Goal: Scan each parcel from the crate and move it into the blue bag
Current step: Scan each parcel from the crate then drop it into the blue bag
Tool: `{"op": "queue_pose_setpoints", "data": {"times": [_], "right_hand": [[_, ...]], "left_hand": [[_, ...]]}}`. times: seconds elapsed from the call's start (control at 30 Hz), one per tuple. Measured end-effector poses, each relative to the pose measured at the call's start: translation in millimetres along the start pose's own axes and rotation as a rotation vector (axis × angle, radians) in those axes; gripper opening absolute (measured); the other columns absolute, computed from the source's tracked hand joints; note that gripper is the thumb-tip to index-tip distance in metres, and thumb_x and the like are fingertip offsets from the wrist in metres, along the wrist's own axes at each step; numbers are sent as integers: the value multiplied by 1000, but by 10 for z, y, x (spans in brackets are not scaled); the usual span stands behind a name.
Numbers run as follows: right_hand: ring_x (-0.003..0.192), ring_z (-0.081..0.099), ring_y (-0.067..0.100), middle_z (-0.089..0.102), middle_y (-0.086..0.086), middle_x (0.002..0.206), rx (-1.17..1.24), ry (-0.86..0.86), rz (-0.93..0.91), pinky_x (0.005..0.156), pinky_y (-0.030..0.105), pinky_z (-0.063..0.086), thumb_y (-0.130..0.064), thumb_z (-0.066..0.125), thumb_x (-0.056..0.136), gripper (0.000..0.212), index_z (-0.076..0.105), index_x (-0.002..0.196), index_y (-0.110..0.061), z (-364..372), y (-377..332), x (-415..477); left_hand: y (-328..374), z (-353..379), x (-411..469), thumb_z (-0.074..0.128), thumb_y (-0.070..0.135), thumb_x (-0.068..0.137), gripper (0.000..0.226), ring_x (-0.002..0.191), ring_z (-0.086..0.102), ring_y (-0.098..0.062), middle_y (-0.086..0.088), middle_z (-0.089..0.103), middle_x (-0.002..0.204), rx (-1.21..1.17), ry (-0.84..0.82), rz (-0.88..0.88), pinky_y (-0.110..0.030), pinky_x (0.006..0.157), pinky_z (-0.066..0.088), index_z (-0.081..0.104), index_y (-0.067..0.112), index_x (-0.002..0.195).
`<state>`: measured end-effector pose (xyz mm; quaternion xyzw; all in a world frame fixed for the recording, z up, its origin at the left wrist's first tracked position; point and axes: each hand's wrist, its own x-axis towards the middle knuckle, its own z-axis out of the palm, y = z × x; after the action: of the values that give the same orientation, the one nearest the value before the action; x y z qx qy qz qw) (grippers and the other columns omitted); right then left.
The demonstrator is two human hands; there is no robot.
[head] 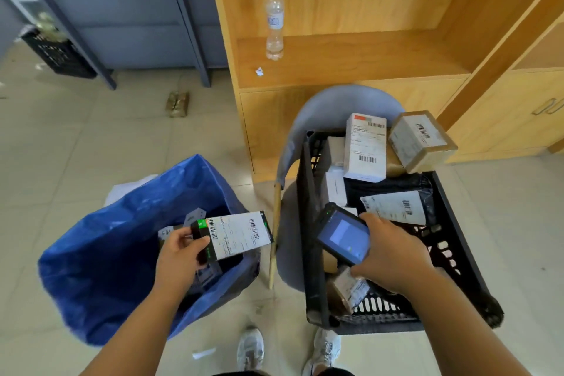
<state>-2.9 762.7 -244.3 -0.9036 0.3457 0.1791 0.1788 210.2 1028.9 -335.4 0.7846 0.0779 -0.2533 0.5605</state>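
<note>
My left hand (180,253) grips a black box parcel (235,235) with a white barcode label, held over the open mouth of the blue bag (116,247) on the floor. Several parcels lie inside the bag. My right hand (393,256) holds a handheld scanner (343,236), its lit screen facing up, above the black crate (457,241). The crate rests on a grey chair (335,107) and holds several parcels: a white box (366,146), a brown taped box (422,140), a dark poly mailer (396,207) and a small wrapped parcel (351,287) under my right hand.
A wooden cabinet (366,55) stands behind the chair, with a water bottle (274,21) on its shelf. A wooden stick (274,235) leans between bag and chair. Another black crate (58,52) sits far left by a grey door. My shoes (287,348) are below.
</note>
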Motion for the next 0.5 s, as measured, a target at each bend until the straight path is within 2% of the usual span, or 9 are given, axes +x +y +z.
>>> {"op": "queue_pose_setpoints", "data": {"times": [0.1,0.17,0.2,0.27,0.33,0.4,0.47,0.5], "right_hand": [[94,52,16,50,-7,109,-5,-11,-4,75,35,49,-54,75,59,88,29,130,-28,72,-257,-8],[92,51,15,49,-7,108,-3,-15,-4,75,33,49,-55,75,59,89,28,131,-29,119,-383,-21],[90,51,14,48,-8,106,-1,-15,2,74,32,48,-55,75,59,90,27,131,-30,136,-432,-31],[89,50,14,47,-9,105,2,-14,22,72,31,47,-55,75,58,91,26,131,-31,160,-506,-56],[88,50,13,47,-10,107,8,-11,43,72,31,47,-55,75,57,92,26,132,-32,179,-536,-90],[89,50,13,48,-10,109,21,-4,73,71,31,45,-55,76,57,93,26,131,-32,187,-533,-130],[90,51,14,49,-9,110,25,3,111,70,31,45,-56,76,56,93,27,131,-31,184,-501,-173],[91,51,14,49,-9,111,27,7,126,70,31,46,-57,76,56,94,27,131,-31,180,-478,-189]], "left_hand": [[-102,-301,161,66,14,87,19,96,64,-26,-11,66,109,149,59,-8,-51,84,54,55,23,98],[-149,-450,259,68,22,86,43,106,60,-31,-13,61,121,344,79,-9,-45,91,49,49,14,124],[-159,-508,297,68,25,86,51,107,58,-32,-14,59,123,424,75,-14,-40,88,47,46,11,131],[-162,-578,354,65,29,88,39,99,58,-31,-15,61,116,545,-15,-42,-37,80,44,54,9,119],[-156,-583,388,61,33,90,23,94,58,-29,-11,62,103,640,-158,-85,-38,81,45,58,12,100],[-146,-524,413,59,32,91,21,81,58,-27,-8,58,85,673,-261,-78,-36,77,44,54,14,81],[-117,-405,441,58,32,92,21,71,54,-19,-5,55,77,722,-318,-35,-32,71,40,53,17,78],[-98,-339,448,58,33,92,18,76,55,-17,-3,58,82,735,-330,-29,-31,72,40,57,17,84]]}}
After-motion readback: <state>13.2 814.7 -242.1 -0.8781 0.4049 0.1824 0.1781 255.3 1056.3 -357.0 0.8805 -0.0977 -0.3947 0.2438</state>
